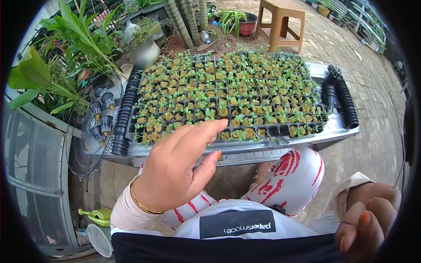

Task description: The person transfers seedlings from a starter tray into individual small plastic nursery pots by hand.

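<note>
A black seedling tray [228, 94] full of small sprouts in brown plugs lies on a metal stand [258, 145] before me. A few cells at its front edge show dark, with no plug. My left hand [177, 164] hovers over the tray's near edge, thumb and forefinger apart, nothing seen between them. Off to the lower right, away from the tray, my right hand [368, 217] has its fingers curled and the thumb pressed in. Whatever it may hold is hidden.
Stacked black net cups [125, 116] flank the tray on the left, with another stack [346, 101] on the right. Several filled net cups [106, 120] rest in a wire fan guard [76, 151]. Behind are a woven-pattern stool [280, 22] and a red pot [247, 26].
</note>
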A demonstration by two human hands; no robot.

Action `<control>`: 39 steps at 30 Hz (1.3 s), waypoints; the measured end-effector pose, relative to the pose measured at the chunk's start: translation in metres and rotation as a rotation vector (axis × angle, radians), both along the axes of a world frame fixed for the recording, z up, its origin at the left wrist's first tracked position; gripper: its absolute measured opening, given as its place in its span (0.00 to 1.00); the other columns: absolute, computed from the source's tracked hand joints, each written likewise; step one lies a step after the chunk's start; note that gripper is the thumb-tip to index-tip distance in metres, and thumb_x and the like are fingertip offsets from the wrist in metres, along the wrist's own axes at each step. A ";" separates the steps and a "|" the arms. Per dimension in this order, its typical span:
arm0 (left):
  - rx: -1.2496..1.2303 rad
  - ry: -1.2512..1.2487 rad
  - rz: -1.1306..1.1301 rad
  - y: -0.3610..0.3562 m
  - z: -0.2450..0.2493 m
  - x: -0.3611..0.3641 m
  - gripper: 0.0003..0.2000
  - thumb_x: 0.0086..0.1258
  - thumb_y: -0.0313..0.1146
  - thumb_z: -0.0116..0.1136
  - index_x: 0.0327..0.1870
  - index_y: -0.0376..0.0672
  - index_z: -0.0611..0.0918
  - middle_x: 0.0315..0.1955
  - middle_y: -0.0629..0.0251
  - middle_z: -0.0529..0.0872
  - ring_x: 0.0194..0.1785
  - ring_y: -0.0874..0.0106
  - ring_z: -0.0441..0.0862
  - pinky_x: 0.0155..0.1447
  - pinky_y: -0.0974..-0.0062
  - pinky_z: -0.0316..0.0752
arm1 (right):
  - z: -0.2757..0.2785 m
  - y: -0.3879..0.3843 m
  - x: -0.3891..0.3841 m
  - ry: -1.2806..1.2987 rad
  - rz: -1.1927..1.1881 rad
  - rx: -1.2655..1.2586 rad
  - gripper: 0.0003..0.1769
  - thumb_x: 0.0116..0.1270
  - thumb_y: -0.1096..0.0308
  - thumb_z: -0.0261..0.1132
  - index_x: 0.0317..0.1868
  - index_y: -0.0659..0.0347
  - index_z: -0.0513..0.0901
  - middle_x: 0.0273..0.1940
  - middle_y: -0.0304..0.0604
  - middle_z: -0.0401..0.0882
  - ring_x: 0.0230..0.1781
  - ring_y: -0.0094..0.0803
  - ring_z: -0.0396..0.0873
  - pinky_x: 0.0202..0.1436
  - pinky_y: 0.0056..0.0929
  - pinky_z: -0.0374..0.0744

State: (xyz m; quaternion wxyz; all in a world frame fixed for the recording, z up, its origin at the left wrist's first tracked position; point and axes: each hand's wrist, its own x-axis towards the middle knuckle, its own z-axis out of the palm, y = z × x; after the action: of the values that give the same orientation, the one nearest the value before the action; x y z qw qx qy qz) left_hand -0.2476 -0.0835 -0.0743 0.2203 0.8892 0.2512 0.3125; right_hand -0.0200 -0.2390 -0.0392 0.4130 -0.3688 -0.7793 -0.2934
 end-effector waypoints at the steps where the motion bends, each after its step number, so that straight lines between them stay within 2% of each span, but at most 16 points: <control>1: 0.047 0.031 -0.061 0.000 -0.003 0.010 0.23 0.52 0.18 0.61 0.53 0.35 0.75 0.38 0.57 0.81 0.30 0.76 0.78 0.29 0.82 0.72 | -0.001 0.005 0.030 -0.248 0.117 0.090 0.25 0.58 0.73 0.61 0.55 0.58 0.62 0.35 0.51 0.75 0.17 0.30 0.63 0.17 0.29 0.57; 3: 0.048 0.041 -0.150 0.000 -0.003 0.034 0.23 0.52 0.19 0.61 0.53 0.35 0.75 0.39 0.56 0.81 0.32 0.74 0.78 0.29 0.81 0.72 | 0.000 -0.002 0.047 -0.117 -0.119 -0.167 0.19 0.48 0.73 0.68 0.42 0.64 0.73 0.24 0.45 0.70 0.23 0.35 0.68 0.22 0.27 0.64; 4: 0.050 0.056 -0.211 -0.001 -0.003 0.046 0.23 0.52 0.19 0.62 0.53 0.36 0.75 0.40 0.56 0.81 0.33 0.72 0.79 0.29 0.80 0.73 | -0.009 0.009 0.052 0.033 -0.272 -0.130 0.15 0.50 0.80 0.65 0.39 0.67 0.74 0.26 0.46 0.72 0.24 0.36 0.69 0.23 0.25 0.65; 6: 0.061 0.037 -0.267 -0.001 -0.001 0.073 0.23 0.51 0.20 0.63 0.52 0.36 0.74 0.38 0.56 0.81 0.33 0.69 0.79 0.30 0.78 0.73 | -0.024 0.016 0.085 0.322 -0.513 -0.203 0.08 0.50 0.82 0.65 0.33 0.68 0.78 0.28 0.43 0.75 0.24 0.28 0.69 0.27 0.22 0.67; 7: 0.078 0.054 -0.304 0.001 0.002 0.086 0.23 0.51 0.20 0.63 0.52 0.37 0.75 0.37 0.56 0.80 0.33 0.69 0.79 0.29 0.78 0.72 | -0.032 0.020 0.105 0.415 -0.549 -0.302 0.07 0.52 0.82 0.62 0.34 0.68 0.78 0.27 0.41 0.74 0.24 0.25 0.69 0.27 0.20 0.67; 9: 0.108 0.044 -0.363 0.006 0.003 0.115 0.21 0.52 0.22 0.63 0.50 0.38 0.76 0.34 0.57 0.80 0.30 0.69 0.78 0.29 0.77 0.72 | -0.058 0.033 0.137 0.496 -0.614 -0.409 0.08 0.52 0.80 0.63 0.35 0.67 0.79 0.26 0.43 0.76 0.24 0.28 0.71 0.28 0.25 0.69; 12: 0.168 0.086 -0.407 0.019 0.008 0.163 0.16 0.55 0.25 0.61 0.46 0.36 0.77 0.33 0.54 0.80 0.32 0.64 0.79 0.33 0.72 0.73 | -0.096 0.067 0.152 0.680 -0.655 -0.566 0.10 0.53 0.74 0.65 0.36 0.66 0.78 0.25 0.48 0.77 0.25 0.38 0.75 0.31 0.32 0.73; 14: 0.292 0.081 -0.404 0.036 -0.002 0.201 0.12 0.56 0.27 0.60 0.41 0.35 0.79 0.34 0.50 0.81 0.36 0.57 0.79 0.40 0.66 0.74 | -0.110 0.087 0.153 0.589 -0.796 -0.595 0.16 0.53 0.68 0.67 0.39 0.65 0.74 0.29 0.54 0.78 0.32 0.51 0.77 0.36 0.41 0.74; 18: 0.336 0.261 -0.289 0.057 -0.016 0.267 0.10 0.57 0.27 0.58 0.40 0.36 0.80 0.36 0.49 0.81 0.42 0.53 0.78 0.47 0.62 0.73 | -0.127 0.105 0.159 0.532 -0.944 -0.605 0.23 0.51 0.67 0.69 0.44 0.65 0.68 0.33 0.56 0.79 0.38 0.52 0.78 0.40 0.43 0.75; 21: 0.437 0.397 -0.377 0.066 -0.031 0.300 0.11 0.57 0.27 0.57 0.42 0.39 0.79 0.37 0.52 0.81 0.43 0.54 0.78 0.48 0.62 0.73 | -0.132 0.103 0.168 0.570 -0.961 -0.624 0.25 0.49 0.69 0.70 0.44 0.64 0.67 0.34 0.56 0.79 0.38 0.52 0.78 0.40 0.43 0.76; 24: 0.530 0.390 -0.506 0.068 -0.042 0.316 0.13 0.56 0.25 0.57 0.44 0.42 0.78 0.39 0.54 0.80 0.45 0.55 0.78 0.50 0.63 0.72 | -0.137 0.098 0.176 0.600 -0.958 -0.610 0.24 0.46 0.71 0.69 0.43 0.62 0.68 0.37 0.55 0.78 0.39 0.50 0.77 0.41 0.42 0.76; 26: 0.537 0.401 -0.522 0.070 -0.046 0.325 0.17 0.53 0.23 0.59 0.46 0.42 0.77 0.40 0.57 0.80 0.47 0.57 0.77 0.51 0.65 0.72 | -0.135 0.094 0.179 0.584 -0.820 -0.511 0.21 0.45 0.72 0.68 0.42 0.62 0.72 0.38 0.54 0.78 0.41 0.50 0.77 0.42 0.40 0.76; 30: 0.442 0.387 -0.604 0.082 -0.046 0.339 0.25 0.44 0.19 0.65 0.48 0.42 0.77 0.43 0.58 0.81 0.50 0.58 0.77 0.53 0.67 0.72 | -0.114 0.093 0.178 0.626 -0.740 -0.481 0.19 0.46 0.73 0.68 0.42 0.67 0.78 0.39 0.53 0.80 0.41 0.45 0.79 0.45 0.35 0.76; 32: 0.101 0.472 -0.649 0.084 -0.041 0.340 0.27 0.42 0.17 0.64 0.50 0.41 0.76 0.45 0.56 0.81 0.51 0.58 0.78 0.52 0.67 0.73 | -0.102 0.092 0.178 0.750 -0.648 -0.562 0.20 0.46 0.72 0.69 0.42 0.68 0.79 0.37 0.51 0.81 0.36 0.38 0.80 0.42 0.30 0.76; 33: 0.137 0.456 -0.670 0.084 -0.040 0.340 0.31 0.40 0.18 0.66 0.53 0.41 0.74 0.46 0.56 0.81 0.51 0.59 0.78 0.51 0.68 0.74 | -0.097 0.092 0.178 0.725 -0.668 -0.580 0.20 0.47 0.71 0.70 0.42 0.69 0.79 0.33 0.48 0.82 0.31 0.28 0.78 0.37 0.25 0.75; 39: 0.112 0.320 -0.784 0.087 -0.042 0.340 0.38 0.36 0.22 0.71 0.56 0.44 0.69 0.44 0.57 0.81 0.50 0.59 0.79 0.52 0.68 0.73 | -0.088 0.093 0.192 0.740 -0.558 -0.626 0.19 0.50 0.72 0.70 0.42 0.72 0.79 0.30 0.42 0.80 0.29 0.21 0.74 0.32 0.21 0.73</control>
State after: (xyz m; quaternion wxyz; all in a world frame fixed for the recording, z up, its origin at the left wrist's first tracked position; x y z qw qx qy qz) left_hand 0.0920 0.0037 -0.1160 0.2321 0.9653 -0.0920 0.0762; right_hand 0.1720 -0.1455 -0.1274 0.4363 -0.7444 -0.5054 0.0029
